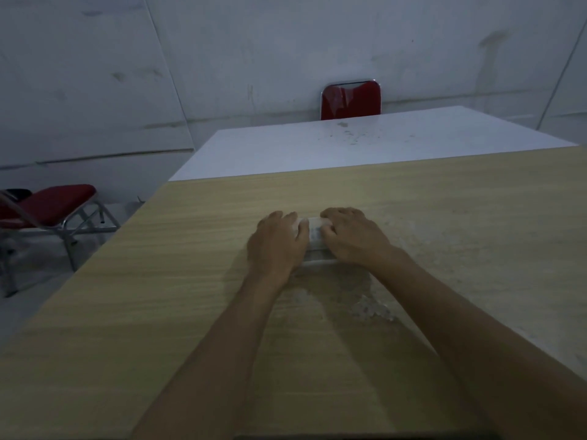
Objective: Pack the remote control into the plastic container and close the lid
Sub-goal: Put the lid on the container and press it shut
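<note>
A dim room with pale, scuffed walls [286,42]: a wood-grain table [127,312] fills the near ground, a white table [349,147] abuts its far edge, one red chair [351,101] stands beyond, another red chair [54,206] at left.

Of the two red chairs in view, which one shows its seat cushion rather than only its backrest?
The red chair on the left, standing off the wooden table's side. The other chair shows only its backrest beyond the white table.
</note>
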